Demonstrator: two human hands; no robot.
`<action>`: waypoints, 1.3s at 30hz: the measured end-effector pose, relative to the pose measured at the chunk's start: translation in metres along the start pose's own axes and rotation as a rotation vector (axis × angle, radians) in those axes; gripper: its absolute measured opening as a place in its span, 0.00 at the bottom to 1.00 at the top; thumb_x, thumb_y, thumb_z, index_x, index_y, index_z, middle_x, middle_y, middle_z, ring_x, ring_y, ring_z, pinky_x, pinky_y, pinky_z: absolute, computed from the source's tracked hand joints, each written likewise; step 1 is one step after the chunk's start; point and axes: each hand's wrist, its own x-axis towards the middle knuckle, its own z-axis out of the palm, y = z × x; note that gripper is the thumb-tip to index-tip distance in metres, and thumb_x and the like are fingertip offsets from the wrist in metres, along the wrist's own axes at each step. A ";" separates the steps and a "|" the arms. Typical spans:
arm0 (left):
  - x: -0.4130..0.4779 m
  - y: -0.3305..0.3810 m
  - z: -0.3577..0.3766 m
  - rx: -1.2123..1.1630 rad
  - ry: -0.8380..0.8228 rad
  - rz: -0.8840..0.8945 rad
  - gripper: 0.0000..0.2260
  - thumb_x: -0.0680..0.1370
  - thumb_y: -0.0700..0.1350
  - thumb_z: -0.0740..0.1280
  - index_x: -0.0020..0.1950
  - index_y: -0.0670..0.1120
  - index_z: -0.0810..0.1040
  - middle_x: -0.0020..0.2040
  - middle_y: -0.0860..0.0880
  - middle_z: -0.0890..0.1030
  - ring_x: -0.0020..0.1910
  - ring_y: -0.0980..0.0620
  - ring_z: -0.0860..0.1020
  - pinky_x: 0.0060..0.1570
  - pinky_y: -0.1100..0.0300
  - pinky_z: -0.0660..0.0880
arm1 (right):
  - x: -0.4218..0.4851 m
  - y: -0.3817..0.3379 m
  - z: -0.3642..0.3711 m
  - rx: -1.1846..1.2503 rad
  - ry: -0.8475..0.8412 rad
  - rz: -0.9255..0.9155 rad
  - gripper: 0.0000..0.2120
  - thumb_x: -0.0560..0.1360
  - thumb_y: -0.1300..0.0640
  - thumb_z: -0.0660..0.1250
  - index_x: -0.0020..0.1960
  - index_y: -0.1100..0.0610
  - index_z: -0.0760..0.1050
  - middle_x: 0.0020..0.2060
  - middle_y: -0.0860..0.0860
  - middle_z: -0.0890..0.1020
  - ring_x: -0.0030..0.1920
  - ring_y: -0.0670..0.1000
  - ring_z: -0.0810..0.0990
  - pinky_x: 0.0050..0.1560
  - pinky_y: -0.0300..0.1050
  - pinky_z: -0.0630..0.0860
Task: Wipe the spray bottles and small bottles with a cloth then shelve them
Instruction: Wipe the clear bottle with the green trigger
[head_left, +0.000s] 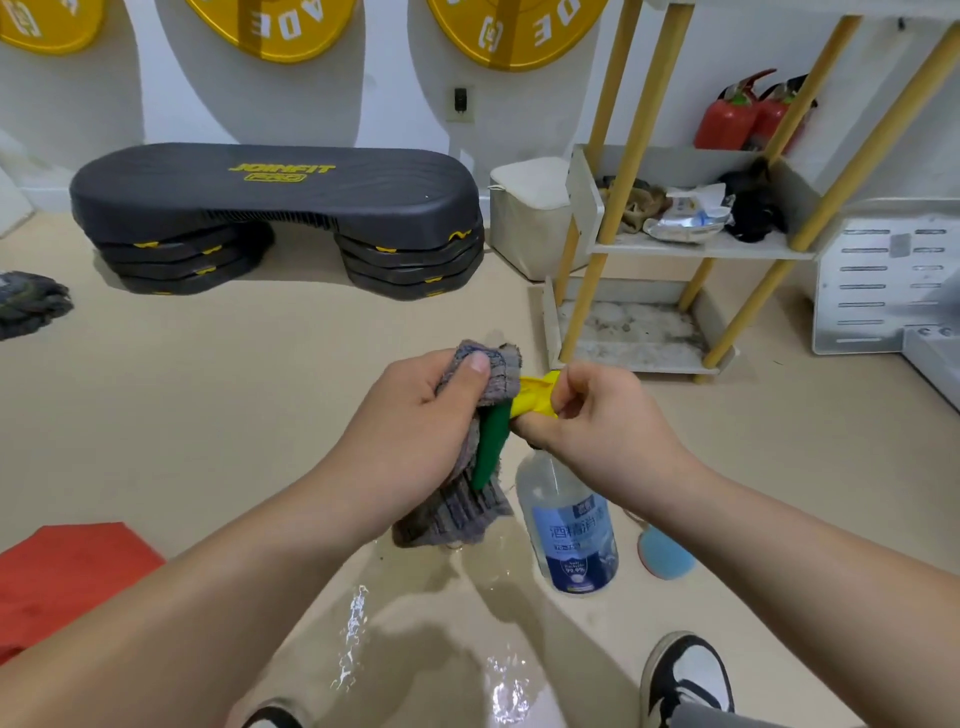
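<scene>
The spray bottle (569, 525) was being wiped, head (535, 395) held by the right grip (597, 415), cloth (457, 514) clenched in the left grip (415, 415); the body seemed due next

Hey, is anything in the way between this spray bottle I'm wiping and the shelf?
Nothing visible lies between the spray bottle and the shelf. Its middle tier is crowded with rags and a packet; the bottom tier looks free.
</scene>
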 end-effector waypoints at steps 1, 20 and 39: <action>-0.002 0.001 0.002 -0.004 -0.013 0.012 0.13 0.86 0.53 0.62 0.50 0.51 0.85 0.43 0.49 0.87 0.44 0.52 0.85 0.50 0.52 0.80 | -0.002 -0.003 -0.001 -0.022 0.009 -0.008 0.17 0.64 0.48 0.76 0.38 0.59 0.72 0.35 0.60 0.82 0.34 0.59 0.77 0.39 0.62 0.79; 0.012 0.002 -0.016 -0.256 0.287 -0.064 0.19 0.86 0.57 0.61 0.51 0.48 0.87 0.46 0.50 0.89 0.48 0.52 0.87 0.56 0.50 0.82 | 0.003 -0.019 0.001 0.223 -0.196 -0.133 0.22 0.82 0.44 0.67 0.43 0.64 0.79 0.40 0.61 0.86 0.37 0.58 0.78 0.40 0.53 0.74; 0.021 -0.021 0.003 0.191 0.094 0.113 0.21 0.83 0.62 0.57 0.49 0.47 0.78 0.42 0.50 0.84 0.44 0.49 0.82 0.47 0.50 0.77 | -0.003 -0.023 0.008 0.271 -0.087 0.002 0.20 0.81 0.46 0.68 0.36 0.57 0.70 0.29 0.52 0.66 0.31 0.50 0.63 0.32 0.44 0.62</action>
